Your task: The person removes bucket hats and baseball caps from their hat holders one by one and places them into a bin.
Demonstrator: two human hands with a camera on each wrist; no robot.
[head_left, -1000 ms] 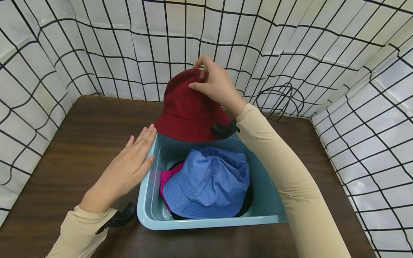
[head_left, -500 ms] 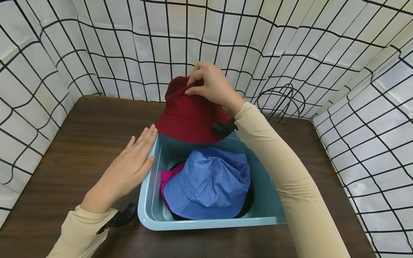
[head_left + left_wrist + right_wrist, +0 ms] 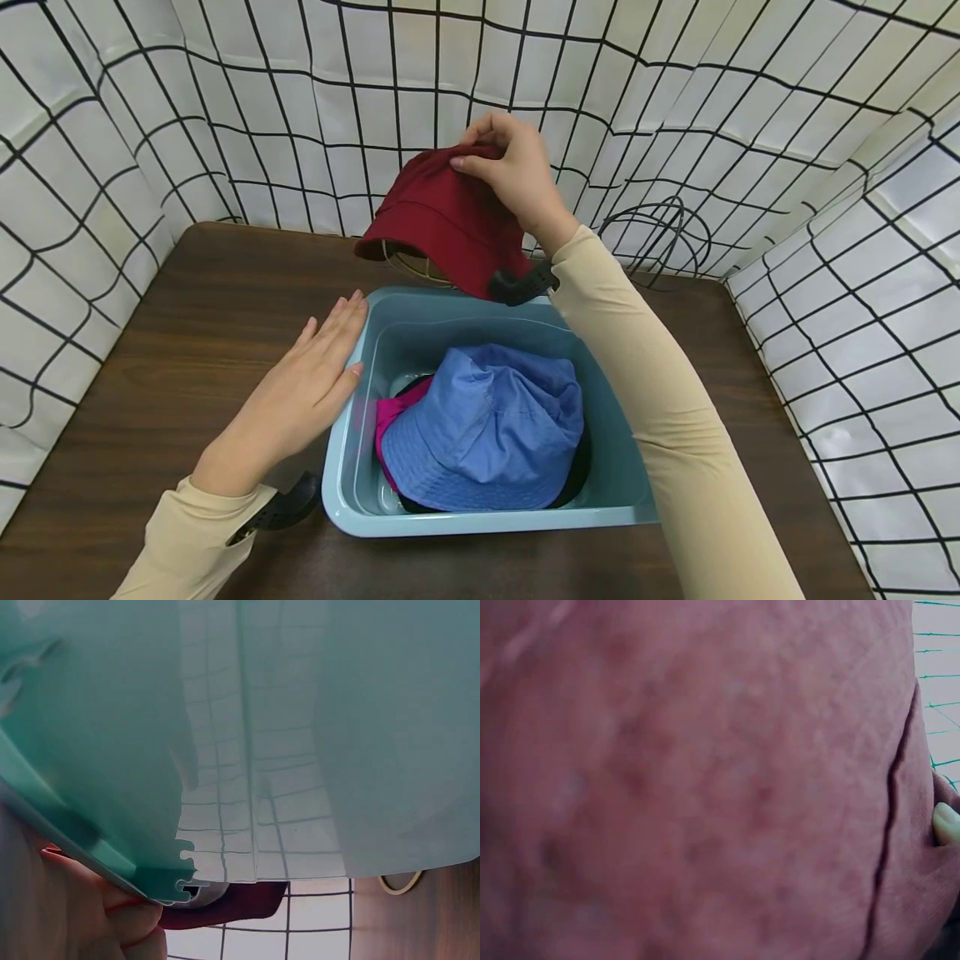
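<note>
Pinched by the crown between my right thumb and fingers, a dark red bucket hat (image 3: pixel 457 217) is tilted over the far edge of a light blue plastic tub (image 3: pixel 487 523). My right hand (image 3: pixel 517 179) is above the hat. Reddish fabric (image 3: pixel 705 780) fills the right wrist view, with one fingertip (image 3: pixel 946 823) at the edge. Fingers extended, my left hand (image 3: pixel 292 387) rests along the tub's left rim. Inside the tub lies a crumpled blue bucket hat (image 3: pixel 487 425) over a magenta one (image 3: pixel 387 410) and something black (image 3: pixel 579 467).
Beneath the red hat's brim shows a thin gold-coloured wire ring (image 3: pixel 408 268) with an upright piece, behind the tub. A coil of dark cable (image 3: pixel 660 233) lies at the back right of the brown wooden table (image 3: pixel 225 292). White walls with black grid lines surround it.
My right hand first dipped slightly, then rose and moved right; the red hat tilted, its left brim lifting to uncover the gold wire ring. The left hand and tub stay nearly still.
</note>
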